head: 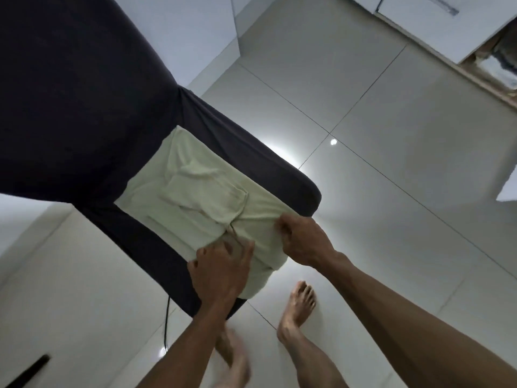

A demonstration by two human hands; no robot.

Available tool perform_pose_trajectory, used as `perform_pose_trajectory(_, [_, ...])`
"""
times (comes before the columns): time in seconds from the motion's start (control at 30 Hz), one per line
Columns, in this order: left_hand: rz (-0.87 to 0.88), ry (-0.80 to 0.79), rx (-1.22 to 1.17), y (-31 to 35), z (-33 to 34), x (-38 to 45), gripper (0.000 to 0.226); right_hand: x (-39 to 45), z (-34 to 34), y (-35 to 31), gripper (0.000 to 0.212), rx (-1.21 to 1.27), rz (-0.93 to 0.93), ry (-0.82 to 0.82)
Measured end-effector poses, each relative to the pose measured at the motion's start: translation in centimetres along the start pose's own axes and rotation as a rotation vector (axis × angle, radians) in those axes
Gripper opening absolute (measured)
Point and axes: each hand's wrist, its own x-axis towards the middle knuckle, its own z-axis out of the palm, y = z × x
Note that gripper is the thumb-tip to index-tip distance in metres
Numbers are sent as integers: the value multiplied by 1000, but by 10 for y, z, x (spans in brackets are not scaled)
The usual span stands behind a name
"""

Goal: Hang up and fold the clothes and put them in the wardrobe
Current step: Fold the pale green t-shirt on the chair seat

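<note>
A pale green folded garment (193,191) with a drawstring lies on the end of a dark navy bed (84,107), its near edge hanging a little over the corner. My left hand (221,273) rests on the garment's near left part with fingers spread and bent. At the garment's near right edge, my right hand (303,238) pinches the cloth with curled fingers.
Glossy white floor tiles (391,191) surround the bed. White wardrobe doors (419,26) stand at the top right, with an open section showing stacked cloth (500,63). My bare feet (298,306) stand just below the bed's corner. A black cable (167,323) hangs beside the bed.
</note>
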Motion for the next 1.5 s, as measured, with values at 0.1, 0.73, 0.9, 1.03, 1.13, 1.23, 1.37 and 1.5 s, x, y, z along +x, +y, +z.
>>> perform_pose_trajectory(0.1, [-304,-29,-381,20,21,-10,41,4,-7,10,18,-24,-32,-31])
perform_pose_trajectory(0.73, [-499,276,-940,79,147,-91,11,15,-12,91,36,-129,85,-121])
perform_pose_trajectory(0.9, [-464,322,-948,65,190,-100,15,37,-1,109,58,-127,2,-221])
perform_pose_trajectory(1.03, [-613,296,-1040,52,210,-86,11,59,9,117,75,28,-92,-322])
perform_pose_trajectory(1.13, [-820,522,-985,45,218,-77,45,71,16,129,64,154,-208,-348])
perform_pose_trajectory(1.23, [-866,591,-1200,30,221,-69,76,80,28,138,61,282,-294,-359])
perform_pose_trajectory(1.37, [-586,448,-1366,9,221,-65,42,92,46,139,84,382,-325,-407])
perform_pose_trajectory(1.5, [-415,356,-1340,4,228,-80,42,88,52,152,74,226,-329,-413])
